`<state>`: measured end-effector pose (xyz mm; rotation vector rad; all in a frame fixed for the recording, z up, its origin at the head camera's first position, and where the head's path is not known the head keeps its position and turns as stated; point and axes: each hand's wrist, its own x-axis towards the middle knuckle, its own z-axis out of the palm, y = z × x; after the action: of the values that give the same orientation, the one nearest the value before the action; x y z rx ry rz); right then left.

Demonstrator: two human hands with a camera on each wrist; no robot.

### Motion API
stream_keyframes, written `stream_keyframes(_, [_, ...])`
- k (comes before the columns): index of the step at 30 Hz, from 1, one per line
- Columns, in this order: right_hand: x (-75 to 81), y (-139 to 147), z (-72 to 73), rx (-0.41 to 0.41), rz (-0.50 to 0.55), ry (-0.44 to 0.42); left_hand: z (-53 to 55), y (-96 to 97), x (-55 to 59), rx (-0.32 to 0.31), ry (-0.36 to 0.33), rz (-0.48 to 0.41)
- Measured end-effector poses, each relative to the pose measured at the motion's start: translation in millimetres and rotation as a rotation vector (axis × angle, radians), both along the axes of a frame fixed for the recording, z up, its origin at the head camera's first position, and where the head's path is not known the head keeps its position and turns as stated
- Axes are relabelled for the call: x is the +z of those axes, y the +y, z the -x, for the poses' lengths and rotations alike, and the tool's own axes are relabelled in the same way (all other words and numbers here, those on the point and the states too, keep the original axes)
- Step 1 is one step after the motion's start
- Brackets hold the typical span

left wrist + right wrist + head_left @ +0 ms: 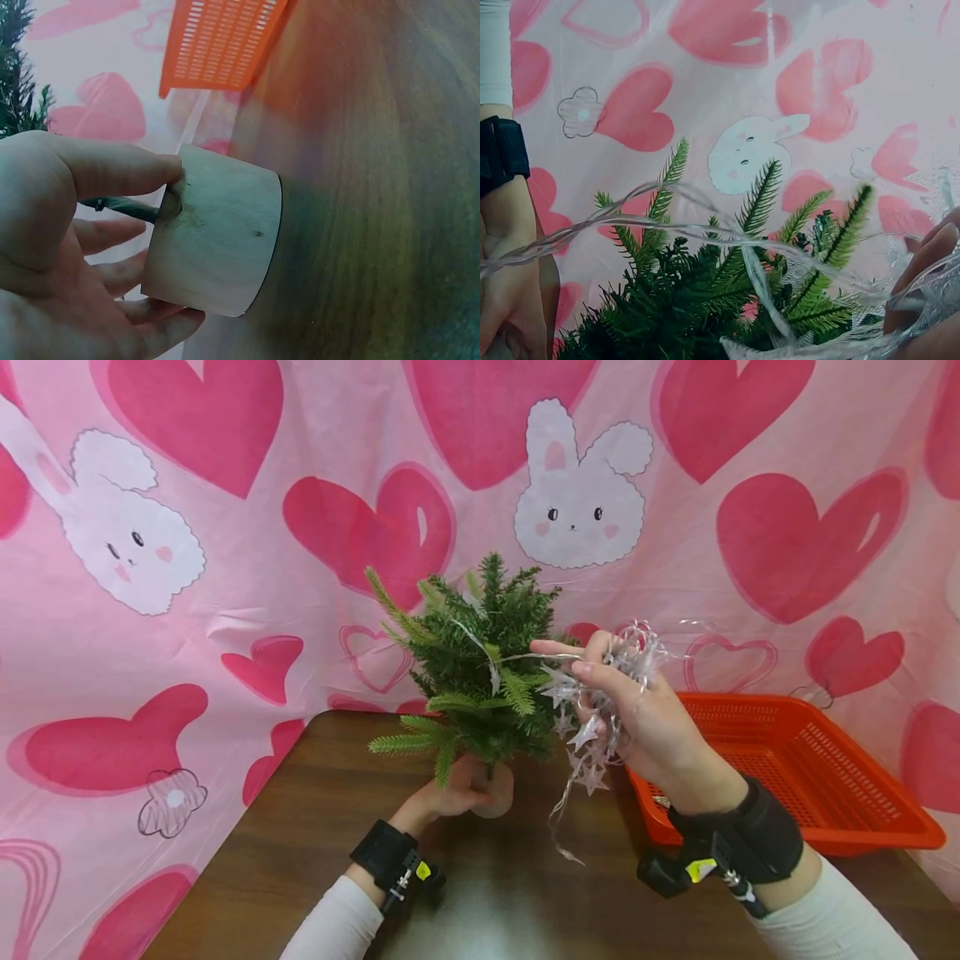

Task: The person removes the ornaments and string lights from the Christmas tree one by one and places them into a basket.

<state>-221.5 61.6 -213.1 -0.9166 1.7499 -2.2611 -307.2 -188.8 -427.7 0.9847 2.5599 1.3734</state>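
Note:
A small artificial Christmas tree stands on the wooden table, its pale round base gripped between the thumb and fingers of my left hand. To the right of the branches, my right hand holds a bunched string of clear star lights. One strand runs from these fingers to the tree, where a star hangs among the needles. Another loose end dangles below the hand. In the right wrist view, twisted clear wire crosses close in front of the green branches.
An orange plastic basket with slotted walls sits at the right of the brown table, behind the right forearm. A pink cloth with hearts and rabbits hangs behind the table. Both wrists wear black straps with small cameras.

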Motion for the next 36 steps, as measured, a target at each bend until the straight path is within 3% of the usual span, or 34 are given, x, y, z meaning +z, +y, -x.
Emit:
stream_keyframes(4, [-0.6,1.3,-0.7,0.011,0.042,-0.004,0.6,1.5,-1.7,-0.02,-0.006,-0.049])
stream_keyframes(12, [1.2,2.3,-0.8,-0.049,0.078,-0.008,-3.8,3.0,-5.7,0.092,-0.068,-0.103])
stream_keyframes(18, [3.2,2.5,-5.5,-0.116,0.123,0.123,-7.2,9.3,-1.8,0.147,-0.011,-0.009])
stream_keyframes(23, [6.1,-1.2,-13.3,-0.249,0.109,0.25,-9.2,13.7,3.9,0.156,0.062,0.089])
stream_keyframes(27, [8.5,-1.9,-19.2,-0.326,0.004,0.196,-9.4,16.3,5.5,0.177,0.115,0.064])
stream_keyframes(30, [9.7,0.5,-19.7,-0.305,-0.128,0.107,-9.8,17.4,4.5,0.192,0.159,0.04])
stream_keyframes(36, [11.2,6.2,-17.6,-0.299,-0.444,0.03,-13.0,18.1,2.5,0.237,0.137,0.078])
